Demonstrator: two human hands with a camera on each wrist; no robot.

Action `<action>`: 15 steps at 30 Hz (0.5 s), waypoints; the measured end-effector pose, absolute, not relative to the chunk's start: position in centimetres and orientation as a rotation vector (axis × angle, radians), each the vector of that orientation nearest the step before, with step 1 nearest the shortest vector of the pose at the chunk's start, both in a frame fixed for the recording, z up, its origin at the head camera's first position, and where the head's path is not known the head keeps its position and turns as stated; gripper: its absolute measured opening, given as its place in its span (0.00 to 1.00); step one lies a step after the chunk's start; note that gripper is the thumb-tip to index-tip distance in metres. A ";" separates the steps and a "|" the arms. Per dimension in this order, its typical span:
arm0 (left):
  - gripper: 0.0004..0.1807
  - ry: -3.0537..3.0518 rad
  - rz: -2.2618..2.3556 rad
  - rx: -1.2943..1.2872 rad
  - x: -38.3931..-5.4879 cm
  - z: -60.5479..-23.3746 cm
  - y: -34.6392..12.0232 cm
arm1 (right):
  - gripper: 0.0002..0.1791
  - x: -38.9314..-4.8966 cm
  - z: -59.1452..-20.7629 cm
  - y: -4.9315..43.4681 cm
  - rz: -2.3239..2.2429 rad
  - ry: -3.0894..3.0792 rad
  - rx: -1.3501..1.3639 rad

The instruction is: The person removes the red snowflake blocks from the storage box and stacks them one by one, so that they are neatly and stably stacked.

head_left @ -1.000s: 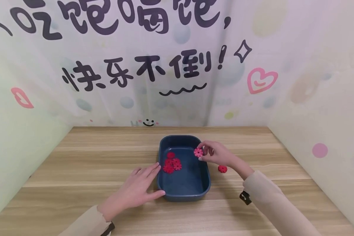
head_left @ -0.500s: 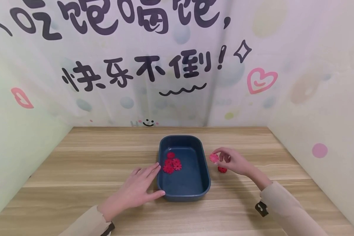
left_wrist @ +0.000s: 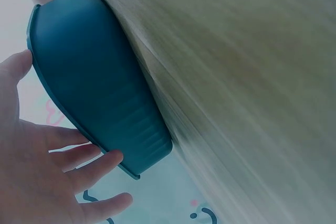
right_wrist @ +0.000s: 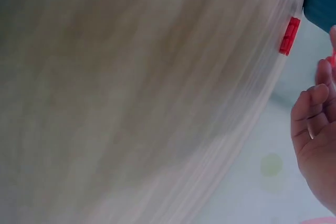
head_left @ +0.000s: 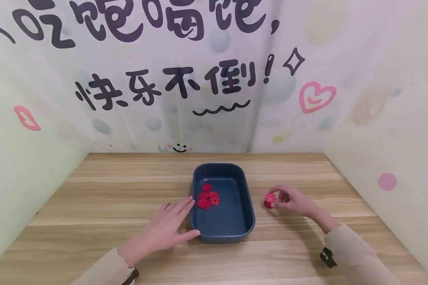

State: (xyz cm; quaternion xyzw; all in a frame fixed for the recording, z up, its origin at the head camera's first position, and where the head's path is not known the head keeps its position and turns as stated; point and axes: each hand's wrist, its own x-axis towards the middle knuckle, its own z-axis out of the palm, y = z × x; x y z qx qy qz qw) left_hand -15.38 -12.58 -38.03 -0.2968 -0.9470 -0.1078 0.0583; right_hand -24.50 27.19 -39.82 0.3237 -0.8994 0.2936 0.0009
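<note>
A dark blue plastic basin (head_left: 233, 217) stands on the table, with several red notched snowflake discs (head_left: 204, 204) lying in its left half. My left hand (head_left: 162, 227) touches the basin's left rim with spread fingers, and the left wrist view shows thumb and fingertips against that rim (left_wrist: 44, 85). Right of the basin, my right hand (head_left: 297, 202) pinches a pinkish-red notched disc (head_left: 270, 197) between thumb and forefinger. Just below it, another red disc piece (right_wrist: 290, 36) lies on the tabletop, partly covered in the head view; whether it is one disc or a stack I cannot tell.
The wood-grain table (head_left: 128, 178) extends around the basin. A printed cloth (head_left: 128, 126) with dark characters hangs behind it, and pale side walls (head_left: 396, 138) border the left and right. Each wrist carries a dark strap (head_left: 328, 257).
My right hand has moved right and toward me, carrying the pinched disc from the basin's right rim to above the disc on the table. The left hand and basin have stayed put.
</note>
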 end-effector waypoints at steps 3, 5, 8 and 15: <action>0.44 -2.873 -0.323 -0.897 -15.4 -38.0 -12.6 | 0.18 -24.6 -40.1 27.5 0.904 -2.865 1.012; 0.44 -2.878 -0.324 -0.896 -15.4 -38.1 -12.6 | 0.18 -24.7 -40.2 27.6 0.905 -2.888 1.021; 0.44 -2.884 -0.325 -0.893 -15.4 -38.1 -12.6 | 0.18 -24.8 -40.3 27.6 0.885 -2.909 1.050; 0.44 -2.871 -0.314 -0.890 -15.4 -38.1 -12.5 | 0.18 -25.0 -40.6 27.7 0.830 -2.920 1.079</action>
